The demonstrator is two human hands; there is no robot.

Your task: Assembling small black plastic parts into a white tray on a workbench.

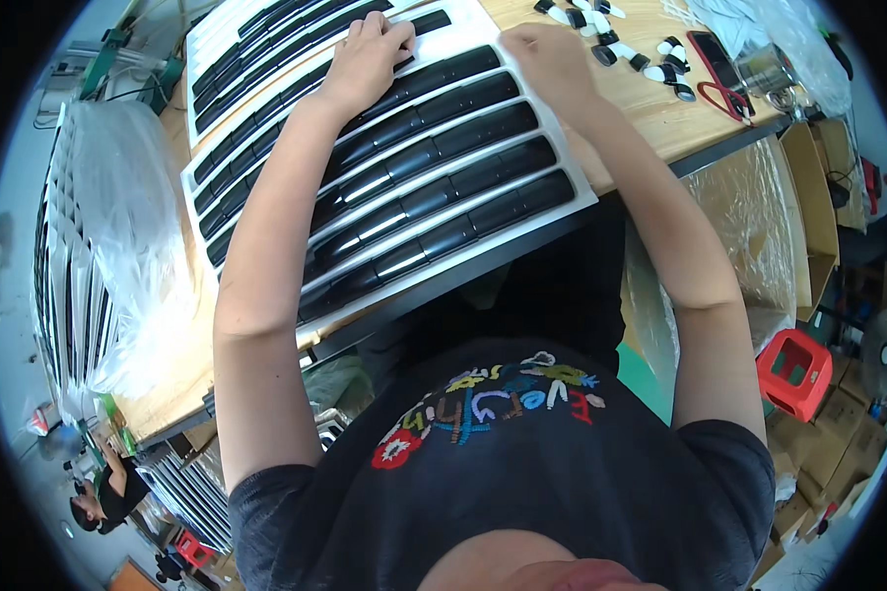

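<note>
Strips (503, 123) partly hidden behind left forearm (276, 207). Far tray (471, 22) cut by top edge. Inside right fingers (519, 37): cannot tell.

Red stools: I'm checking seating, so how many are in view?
2. One red stool is at the right, near cardboard boxes; the farther red stool is at the lower left, below another person. More may be hidden in the background clutter.

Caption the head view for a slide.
Left hand over glossy black pieces set in rows on a white sheet, right hand near its edge, at a wooden table.
</note>
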